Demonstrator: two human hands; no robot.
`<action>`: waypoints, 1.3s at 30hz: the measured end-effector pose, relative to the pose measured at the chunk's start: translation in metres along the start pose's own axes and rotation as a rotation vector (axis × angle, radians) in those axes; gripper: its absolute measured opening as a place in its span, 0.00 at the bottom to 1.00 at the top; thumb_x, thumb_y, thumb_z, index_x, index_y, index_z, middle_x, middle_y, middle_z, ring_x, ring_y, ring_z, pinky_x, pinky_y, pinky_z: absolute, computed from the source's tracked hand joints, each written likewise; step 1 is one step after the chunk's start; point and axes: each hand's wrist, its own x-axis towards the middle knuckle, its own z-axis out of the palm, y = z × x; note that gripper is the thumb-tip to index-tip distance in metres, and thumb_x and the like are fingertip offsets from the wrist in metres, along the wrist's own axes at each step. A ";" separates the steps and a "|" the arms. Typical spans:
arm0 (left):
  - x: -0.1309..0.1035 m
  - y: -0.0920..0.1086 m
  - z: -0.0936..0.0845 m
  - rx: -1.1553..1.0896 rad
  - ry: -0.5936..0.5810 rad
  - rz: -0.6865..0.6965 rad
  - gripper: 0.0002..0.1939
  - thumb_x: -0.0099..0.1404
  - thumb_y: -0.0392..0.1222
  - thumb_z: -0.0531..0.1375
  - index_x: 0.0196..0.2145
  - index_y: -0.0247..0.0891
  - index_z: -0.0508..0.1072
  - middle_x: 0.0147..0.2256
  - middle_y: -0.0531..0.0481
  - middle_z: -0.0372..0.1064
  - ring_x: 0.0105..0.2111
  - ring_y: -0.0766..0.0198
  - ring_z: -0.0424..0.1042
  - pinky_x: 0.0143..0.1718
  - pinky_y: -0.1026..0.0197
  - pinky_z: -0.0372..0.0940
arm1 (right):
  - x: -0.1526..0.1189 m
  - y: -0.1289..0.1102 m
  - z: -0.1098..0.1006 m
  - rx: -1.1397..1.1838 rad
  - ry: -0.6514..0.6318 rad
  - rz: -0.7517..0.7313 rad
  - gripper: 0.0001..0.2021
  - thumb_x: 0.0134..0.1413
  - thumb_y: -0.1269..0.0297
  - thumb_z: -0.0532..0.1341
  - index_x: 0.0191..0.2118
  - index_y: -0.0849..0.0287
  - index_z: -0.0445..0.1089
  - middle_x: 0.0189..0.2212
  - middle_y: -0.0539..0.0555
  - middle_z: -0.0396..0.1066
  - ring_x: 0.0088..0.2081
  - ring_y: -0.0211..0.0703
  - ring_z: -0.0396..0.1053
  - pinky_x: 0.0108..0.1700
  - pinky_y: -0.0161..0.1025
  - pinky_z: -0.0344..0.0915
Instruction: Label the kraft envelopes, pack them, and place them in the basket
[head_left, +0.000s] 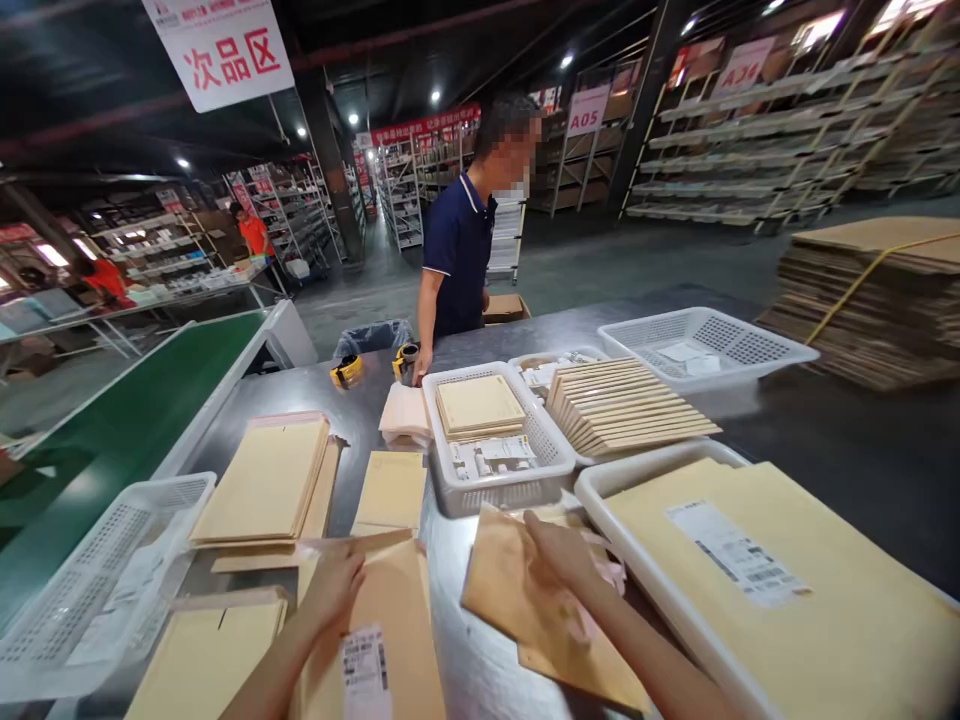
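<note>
Mailer (pixel 401 615) flat, rectangular, pinched in left hand (pixel 337 582); right hand (pixel 559 550) on creased envelope (pixel 499 575), grip unclear; tabletop (pixel 476 660) metallic.

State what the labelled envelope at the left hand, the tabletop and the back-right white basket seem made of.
Labelled envelope: probably matt kraft-type paper, being tan and dull.
Tabletop: likely smooth metal, being grey with bright, blurry reflections.
White basket: seemingly moulded plastic, faintly glossy, given its rounded rim and perforations.

At lower centre, the bottom edge cuts off a tan paper mailer (pixel 409 625); its white rectangular label (pixel 363 672) seems too small to read.
</note>
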 end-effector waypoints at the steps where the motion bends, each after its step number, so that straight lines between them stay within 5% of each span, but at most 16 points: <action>1: -0.001 0.005 -0.003 0.015 -0.012 0.014 0.15 0.66 0.38 0.47 0.34 0.37 0.73 0.41 0.41 0.73 0.44 0.53 0.70 0.44 0.55 0.61 | 0.002 -0.007 -0.010 0.011 -0.022 -0.026 0.08 0.52 0.62 0.58 0.24 0.55 0.64 0.13 0.49 0.60 0.15 0.39 0.57 0.21 0.37 0.46; 3: -0.002 0.018 -0.008 0.035 -0.031 0.057 0.13 0.66 0.38 0.48 0.35 0.38 0.72 0.42 0.42 0.72 0.43 0.53 0.71 0.43 0.55 0.60 | 0.006 -0.023 -0.033 0.020 -0.048 -0.059 0.08 0.55 0.61 0.53 0.29 0.55 0.65 0.16 0.49 0.63 0.17 0.41 0.60 0.22 0.37 0.49; 6: 0.001 0.044 -0.013 0.050 -0.030 0.163 0.10 0.66 0.39 0.50 0.37 0.39 0.72 0.47 0.43 0.70 0.45 0.52 0.71 0.43 0.53 0.60 | 0.017 -0.055 -0.065 0.094 0.103 0.006 0.11 0.60 0.57 0.49 0.34 0.56 0.64 0.19 0.48 0.64 0.21 0.42 0.63 0.25 0.36 0.54; 10: 0.004 0.078 -0.024 0.070 0.027 0.328 0.08 0.66 0.41 0.54 0.35 0.38 0.71 0.42 0.45 0.73 0.42 0.53 0.72 0.41 0.54 0.62 | 0.029 -0.097 -0.080 0.272 0.259 0.059 0.11 0.60 0.55 0.51 0.31 0.55 0.60 0.17 0.45 0.59 0.19 0.38 0.60 0.24 0.34 0.56; 14: -0.011 0.100 -0.032 0.110 0.141 0.466 0.04 0.63 0.35 0.57 0.33 0.38 0.72 0.35 0.49 0.75 0.38 0.56 0.73 0.39 0.57 0.62 | 0.024 -0.112 -0.070 0.193 0.112 -0.155 0.11 0.60 0.59 0.49 0.32 0.57 0.63 0.17 0.46 0.62 0.20 0.39 0.61 0.24 0.34 0.54; 19: -0.034 0.113 -0.020 0.191 0.323 0.612 0.10 0.63 0.28 0.54 0.29 0.37 0.72 0.28 0.49 0.74 0.31 0.59 0.71 0.32 0.57 0.61 | 0.019 -0.117 -0.061 0.049 -0.201 -0.421 0.12 0.59 0.67 0.48 0.33 0.57 0.69 0.22 0.51 0.70 0.24 0.41 0.65 0.27 0.34 0.53; 28: -0.033 0.095 -0.020 0.171 0.549 0.670 0.10 0.61 0.29 0.57 0.23 0.37 0.69 0.23 0.52 0.70 0.26 0.63 0.68 0.27 0.60 0.58 | 0.061 -0.110 -0.119 0.232 -0.511 -0.528 0.12 0.51 0.72 0.51 0.33 0.59 0.71 0.23 0.49 0.68 0.26 0.38 0.63 0.29 0.32 0.55; 31: -0.037 0.115 -0.024 0.158 0.585 0.725 0.11 0.64 0.31 0.55 0.25 0.38 0.69 0.23 0.54 0.69 0.27 0.63 0.68 0.29 0.59 0.59 | 0.060 -0.123 -0.112 0.115 -0.525 -0.565 0.13 0.52 0.73 0.51 0.34 0.58 0.73 0.25 0.51 0.72 0.28 0.39 0.66 0.31 0.33 0.56; 36: -0.036 0.151 -0.031 0.138 0.678 0.802 0.13 0.68 0.35 0.52 0.27 0.38 0.69 0.25 0.52 0.69 0.28 0.63 0.67 0.27 0.59 0.55 | 0.038 -0.157 -0.070 -0.176 -0.659 -0.718 0.10 0.47 0.73 0.60 0.34 0.55 0.75 0.28 0.51 0.75 0.29 0.41 0.70 0.30 0.34 0.57; 39: -0.043 0.141 -0.042 0.134 0.730 0.768 0.14 0.69 0.36 0.50 0.28 0.38 0.70 0.25 0.52 0.70 0.27 0.64 0.66 0.26 0.60 0.53 | 0.023 -0.153 -0.077 -0.015 -0.456 -0.755 0.13 0.57 0.73 0.54 0.40 0.55 0.75 0.36 0.55 0.78 0.35 0.42 0.73 0.34 0.34 0.64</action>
